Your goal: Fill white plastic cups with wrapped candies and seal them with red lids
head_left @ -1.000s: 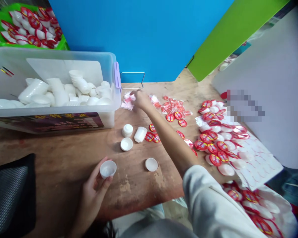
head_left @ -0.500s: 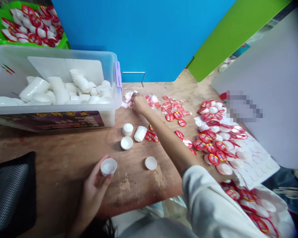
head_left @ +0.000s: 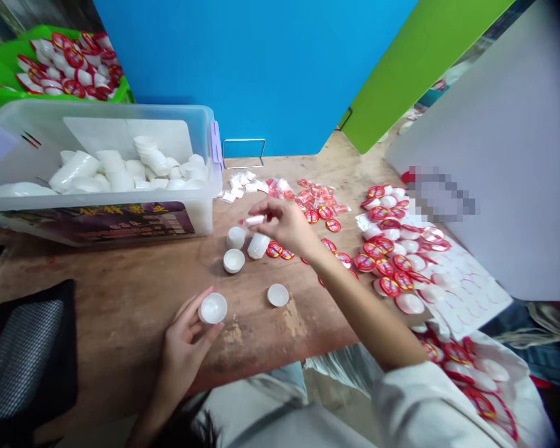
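Note:
My left hand (head_left: pixel 186 339) grips a small white cup (head_left: pixel 213 308) just above the wooden table (head_left: pixel 121 292). My right hand (head_left: pixel 282 223) hovers over the middle of the table and pinches a small white sachet (head_left: pixel 254 219) between its fingertips. Below that hand stand a stack of white cups (head_left: pixel 236 236), a cup lying on its side (head_left: pixel 258 246) and an open cup (head_left: pixel 234 261). Another open cup (head_left: pixel 278 295) sits nearer me. Loose white sachets (head_left: pixel 242 183) and red sachets (head_left: pixel 315 196) lie at the back of the table.
A clear plastic bin (head_left: pixel 121 211) of white cups fills the left. A green crate (head_left: pixel 74 68) of sealed cups sits behind it. Red-lidded cups (head_left: pixel 392 261) and a white sticker sheet (head_left: pixel 466 292) cover the right. Blue and green boards stand behind. A black mesh chair (head_left: pixel 23 354) is at lower left.
My right hand drew back from the sachet pile at the rear toward the table's middle, now pinching a white sachet. The left hand with its cup barely moved.

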Action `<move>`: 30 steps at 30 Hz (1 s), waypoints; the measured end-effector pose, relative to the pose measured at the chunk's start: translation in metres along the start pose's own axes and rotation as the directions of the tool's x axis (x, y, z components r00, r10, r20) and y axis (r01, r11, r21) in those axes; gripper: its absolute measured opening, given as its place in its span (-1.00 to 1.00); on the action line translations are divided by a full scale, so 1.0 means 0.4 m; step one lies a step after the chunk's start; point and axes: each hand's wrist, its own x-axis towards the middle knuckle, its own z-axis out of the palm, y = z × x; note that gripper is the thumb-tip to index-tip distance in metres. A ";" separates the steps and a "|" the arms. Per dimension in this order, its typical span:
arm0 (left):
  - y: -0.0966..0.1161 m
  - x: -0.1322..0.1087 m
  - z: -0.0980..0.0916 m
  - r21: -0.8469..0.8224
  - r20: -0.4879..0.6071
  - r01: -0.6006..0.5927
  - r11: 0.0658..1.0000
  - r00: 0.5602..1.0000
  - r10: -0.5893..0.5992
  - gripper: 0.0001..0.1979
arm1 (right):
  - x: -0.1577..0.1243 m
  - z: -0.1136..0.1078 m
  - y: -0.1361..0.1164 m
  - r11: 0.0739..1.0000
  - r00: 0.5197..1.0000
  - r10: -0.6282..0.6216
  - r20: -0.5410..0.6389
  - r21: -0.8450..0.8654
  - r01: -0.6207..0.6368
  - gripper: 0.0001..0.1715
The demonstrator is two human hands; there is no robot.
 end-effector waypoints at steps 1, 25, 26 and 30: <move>0.006 0.000 0.012 -0.031 0.016 -0.020 0.999 1.000 0.021 -0.44 | -0.049 0.002 -0.035 0.999 0.998 -0.001 0.069 0.054 -0.003 -0.82; 0.027 -0.068 0.159 -0.057 0.204 0.035 0.998 0.979 -0.023 -0.63 | -0.480 0.161 -0.065 0.975 0.970 -0.090 -0.227 -0.218 0.039 -0.73; 0.025 -0.071 0.163 -0.065 0.208 0.045 0.997 0.978 -0.030 -0.64 | -0.484 0.148 -0.061 0.981 0.978 -0.077 -0.192 -0.190 0.040 -0.67; 0.021 -0.073 0.173 -0.047 0.193 0.059 0.997 0.980 -0.049 -0.69 | -0.483 0.059 -0.043 0.999 0.999 -0.027 0.026 -0.024 0.027 -0.72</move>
